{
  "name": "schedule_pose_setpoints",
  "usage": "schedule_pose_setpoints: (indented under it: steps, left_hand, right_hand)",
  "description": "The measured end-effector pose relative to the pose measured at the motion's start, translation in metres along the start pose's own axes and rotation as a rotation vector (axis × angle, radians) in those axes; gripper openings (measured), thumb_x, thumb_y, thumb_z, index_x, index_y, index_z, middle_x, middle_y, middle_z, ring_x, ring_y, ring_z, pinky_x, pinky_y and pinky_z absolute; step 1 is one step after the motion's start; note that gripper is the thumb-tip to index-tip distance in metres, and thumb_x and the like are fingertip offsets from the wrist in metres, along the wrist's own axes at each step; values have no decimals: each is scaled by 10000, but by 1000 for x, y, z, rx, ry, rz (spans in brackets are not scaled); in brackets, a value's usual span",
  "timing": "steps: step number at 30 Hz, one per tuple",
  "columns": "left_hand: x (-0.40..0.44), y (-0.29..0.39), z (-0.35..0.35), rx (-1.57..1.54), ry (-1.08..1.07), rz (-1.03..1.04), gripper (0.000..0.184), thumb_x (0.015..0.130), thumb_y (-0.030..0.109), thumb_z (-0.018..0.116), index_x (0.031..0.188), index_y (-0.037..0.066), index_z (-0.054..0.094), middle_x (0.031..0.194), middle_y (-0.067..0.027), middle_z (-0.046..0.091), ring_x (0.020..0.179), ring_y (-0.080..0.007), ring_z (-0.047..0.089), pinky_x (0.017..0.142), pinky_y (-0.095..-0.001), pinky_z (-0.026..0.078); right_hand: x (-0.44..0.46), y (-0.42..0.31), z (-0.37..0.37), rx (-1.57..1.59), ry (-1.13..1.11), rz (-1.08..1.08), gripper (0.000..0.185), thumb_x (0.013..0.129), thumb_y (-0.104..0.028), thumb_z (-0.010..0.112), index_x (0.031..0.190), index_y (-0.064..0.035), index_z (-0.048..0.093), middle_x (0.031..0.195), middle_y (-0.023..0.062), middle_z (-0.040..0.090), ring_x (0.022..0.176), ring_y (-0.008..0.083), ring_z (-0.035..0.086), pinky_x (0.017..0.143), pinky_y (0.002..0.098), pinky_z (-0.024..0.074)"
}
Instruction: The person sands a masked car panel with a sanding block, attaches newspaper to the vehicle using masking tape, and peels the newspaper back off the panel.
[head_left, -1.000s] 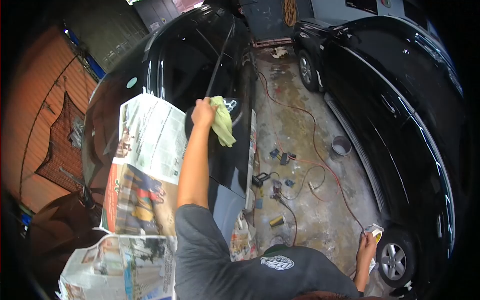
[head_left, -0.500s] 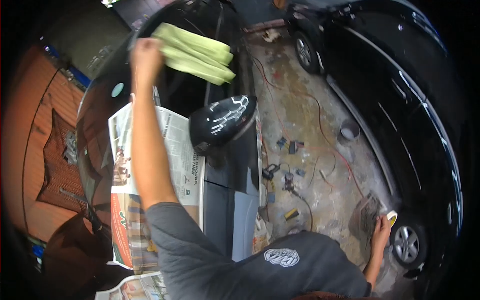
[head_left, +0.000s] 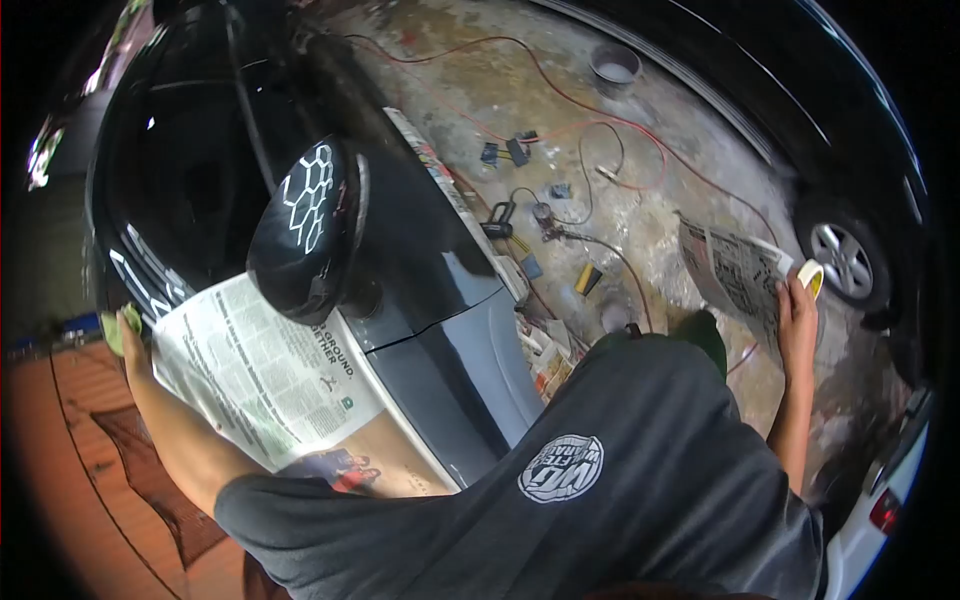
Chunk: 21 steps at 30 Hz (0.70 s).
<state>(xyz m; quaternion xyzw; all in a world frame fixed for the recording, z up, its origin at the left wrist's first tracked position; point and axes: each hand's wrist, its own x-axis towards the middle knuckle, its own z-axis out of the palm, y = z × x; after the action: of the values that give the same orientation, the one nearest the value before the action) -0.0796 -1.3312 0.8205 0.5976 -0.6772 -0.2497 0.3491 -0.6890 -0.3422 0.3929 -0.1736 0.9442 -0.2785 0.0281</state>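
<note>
Green cloth [head_left: 109,335], bunched in your closed left hand [head_left: 131,331], is at the far left, apparently just beside a corner of the newspaper [head_left: 250,360] on the black car [head_left: 408,235]. Well apart, your right hand [head_left: 797,308] grips a roll of tape [head_left: 809,269] along with a loose newspaper sheet [head_left: 735,278], which hangs over the shop floor, away from the bodywork. Paper covers only part of the black car: the newspaper already lies across a stretch beside the side mirror [head_left: 300,235], and a strip of printed paper [head_left: 444,185] runs along the outer side. The mirror, marked with white honeycomb lines, and the matte grey panel [head_left: 490,345] both show uncovered. Your loose sheet is not yet on the car; whether tape runs along its edge, you cannot tell from this angle. Between the black car and a second dark car [head_left: 850,125], a bucket [head_left: 612,88] and a yellow-and-black block [head_left: 588,278] sit on the floor.
</note>
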Motion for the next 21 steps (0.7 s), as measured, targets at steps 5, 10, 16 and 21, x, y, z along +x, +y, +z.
schedule_pose_setpoints:
  steps: [5,10,16,21]
  left_hand:
    - [-65,20,22,29,79,-27,842,934,767,497,1507,151,518,1385,-89,600,1243,-198,569,1045,-377,453]
    - [-95,43,26,710,566,135,1079,849,880,414,1566,73,427,1562,-235,459,1454,-376,418,1209,-476,282]
    - [-104,53,25,626,706,277,1123,852,886,390,1570,22,390,1583,-298,390,1493,-442,311,1242,-488,204]
    - [-100,87,21,664,794,421,1131,890,873,337,1533,-55,387,1526,-405,371,1469,-505,295,1251,-526,148]
  right_hand:
    - [2,-10,-6,10,-5,-33,297,1026,-161,615,1276,0,628,1254,247,654,1151,432,636,967,422,492]
    - [1,-18,-11,28,-28,-36,248,1024,-153,615,1221,-2,626,1273,225,653,1152,427,634,960,422,496]
    - [-14,-1,-20,20,-48,-20,225,1018,-147,621,1183,7,628,1253,220,659,1123,432,636,941,429,499]
    - [-34,10,-26,40,-42,-1,218,1006,-142,637,1159,13,638,1199,230,665,1072,439,645,908,435,505]
